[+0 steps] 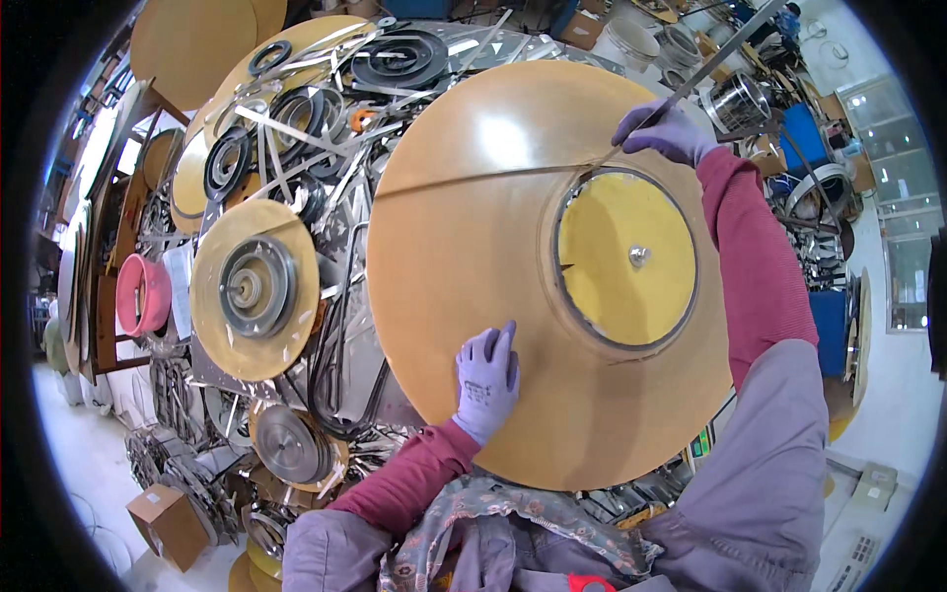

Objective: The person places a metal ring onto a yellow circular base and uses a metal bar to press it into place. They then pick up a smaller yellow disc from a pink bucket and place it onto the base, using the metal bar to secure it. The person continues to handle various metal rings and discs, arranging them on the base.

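A large, round tan disc fills the middle of the view. On its right part lies a smaller yellow round plate with a dark rim and a shiny metal knob. My right hand, in a light purple glove, grips a long thin metal strip above the plate's upper edge. The strip slants up to the far right. A dark line, perhaps shadow, crosses the disc leftward from the strip's near end. My left hand, gloved alike, rests on the disc's near left part, fingers outstretched and holding nothing.
To the left, a smaller tan disc carries grey rings. Black rings and metal strips lie tangled at the far left. A pink basin stands farther left, a cardboard box on the floor. Metal parts and a steel pot crowd the right.
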`<state>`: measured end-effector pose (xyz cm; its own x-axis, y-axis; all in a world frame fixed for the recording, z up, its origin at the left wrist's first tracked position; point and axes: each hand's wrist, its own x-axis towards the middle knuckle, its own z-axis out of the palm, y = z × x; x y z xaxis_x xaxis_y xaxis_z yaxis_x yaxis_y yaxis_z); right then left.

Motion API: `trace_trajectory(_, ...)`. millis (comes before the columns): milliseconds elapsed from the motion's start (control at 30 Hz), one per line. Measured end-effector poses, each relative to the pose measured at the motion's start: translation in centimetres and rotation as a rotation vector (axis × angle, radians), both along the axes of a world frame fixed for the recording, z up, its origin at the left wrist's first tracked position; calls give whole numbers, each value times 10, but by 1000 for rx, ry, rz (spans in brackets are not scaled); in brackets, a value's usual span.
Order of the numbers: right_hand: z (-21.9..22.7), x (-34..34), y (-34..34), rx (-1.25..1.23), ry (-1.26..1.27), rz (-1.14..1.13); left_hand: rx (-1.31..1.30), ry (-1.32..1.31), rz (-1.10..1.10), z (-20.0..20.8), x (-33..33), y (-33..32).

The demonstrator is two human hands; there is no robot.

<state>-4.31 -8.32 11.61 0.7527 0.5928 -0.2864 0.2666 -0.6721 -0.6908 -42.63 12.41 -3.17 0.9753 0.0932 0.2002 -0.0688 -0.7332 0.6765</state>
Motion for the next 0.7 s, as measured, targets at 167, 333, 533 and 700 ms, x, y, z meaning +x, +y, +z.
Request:
trace_trajectory(167, -4, 24, -73, 210, 80, -369, 28, 12, -10, -1, 6, -4)
trace_trajectory(333, -27, -7, -207, -123, -308, -703, 5, -25, -102, 1, 11, -1)
trace_trajectory(533, -87, -210, -204, 203, -85, -1024, -3, -144, -163, 10, 126, 75)
trace_trajectory(700, -132, -328, -202, -14, -441, -1003, -449, 328, -142, 31, 124, -18)
